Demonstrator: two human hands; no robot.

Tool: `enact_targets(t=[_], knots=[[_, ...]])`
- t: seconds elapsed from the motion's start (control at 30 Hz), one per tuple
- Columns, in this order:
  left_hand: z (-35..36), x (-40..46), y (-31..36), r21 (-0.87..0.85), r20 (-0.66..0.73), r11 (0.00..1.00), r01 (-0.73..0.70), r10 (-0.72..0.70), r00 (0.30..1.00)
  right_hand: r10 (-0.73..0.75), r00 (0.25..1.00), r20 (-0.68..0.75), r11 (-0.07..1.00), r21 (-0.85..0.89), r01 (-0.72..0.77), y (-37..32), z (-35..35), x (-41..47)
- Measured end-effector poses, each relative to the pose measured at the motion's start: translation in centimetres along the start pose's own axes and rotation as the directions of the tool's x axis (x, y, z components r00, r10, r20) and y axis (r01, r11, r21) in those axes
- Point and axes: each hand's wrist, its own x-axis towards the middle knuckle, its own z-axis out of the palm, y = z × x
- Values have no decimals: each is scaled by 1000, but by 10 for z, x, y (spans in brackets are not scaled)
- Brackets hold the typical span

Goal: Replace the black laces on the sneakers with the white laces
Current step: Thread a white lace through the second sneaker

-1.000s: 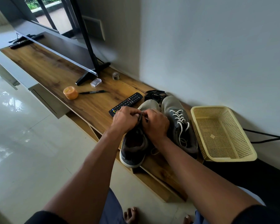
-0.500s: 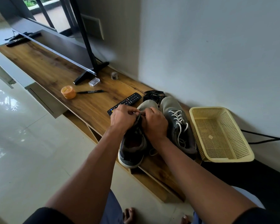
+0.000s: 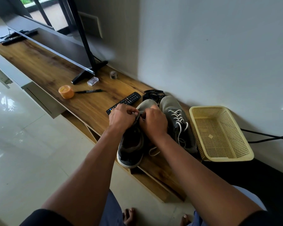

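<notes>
Not much has moved since a second ago: both hands stay bunched over the left sneaker (image 3: 131, 144) on the counter (image 3: 82, 105). Left hand (image 3: 121, 118) and right hand (image 3: 153, 123) both pinch something at the front eyelets, probably white lace; too small to tell. Right sneaker (image 3: 175, 115) is already white-laced, black laces (image 3: 153, 93) piled behind. Next, I'd guess: thread the tip through and pull snug.

You are in a home's living room: a flat television (image 3: 55, 46) stands on a low wooden surface (image 3: 55, 67) at eleven o'clock, its remote control (image 3: 124, 101) lies near the middle, glossy pale floor tiles (image 3: 23, 144) spread at eight o'clock, and a glazed door (image 3: 44, 15) shows greenery at twelve.
</notes>
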Motion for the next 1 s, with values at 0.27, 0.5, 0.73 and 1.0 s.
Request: enact_targets(t=[0.27,0.5,0.73,1.0], knots=[[0,1,-2,2,59,1000,16,-16,998,83,995,53,996,-20,-82,-5,0,6],[-2,2,-4,-91,108,991,95,-85,990,63,998,26,996,55,-65,-2,4,1],[-1,0,-6,-150,114,981,126,-109,987,19,1000,10,997,74,-20,0,7,0],[0,-3,1,-27,48,1000,4,-2,999,54,999,4,996,70,-54,-3,2,-5]])
